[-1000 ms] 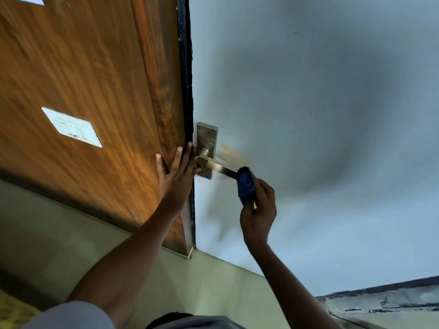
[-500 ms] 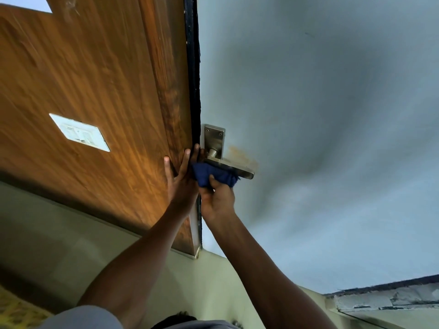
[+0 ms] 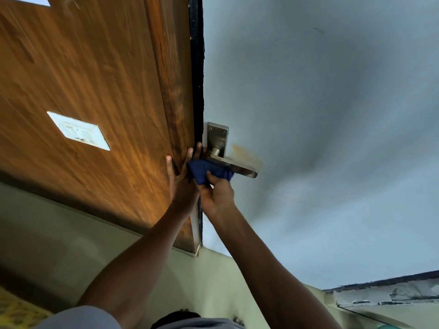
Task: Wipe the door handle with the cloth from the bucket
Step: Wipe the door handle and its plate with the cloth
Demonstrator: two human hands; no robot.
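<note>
Handle point(image 3: 237, 166) at frame centre, its tip free; right hand point(image 3: 217, 193) pinches cloth point(image 3: 206, 172) against it; left hand point(image 3: 184, 179), fingers spread, presses the door edge point(image 3: 197, 91).

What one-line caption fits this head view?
Right hand presses blue cloth under door handle; left hand braces the door edge.

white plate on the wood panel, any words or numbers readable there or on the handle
No readable text anywhere.
White plate: faint marks, too blurred to read.
Door handle and its backplate: only screws, no lettering visible.
Blue cloth in the right hand: no label visible.
</note>
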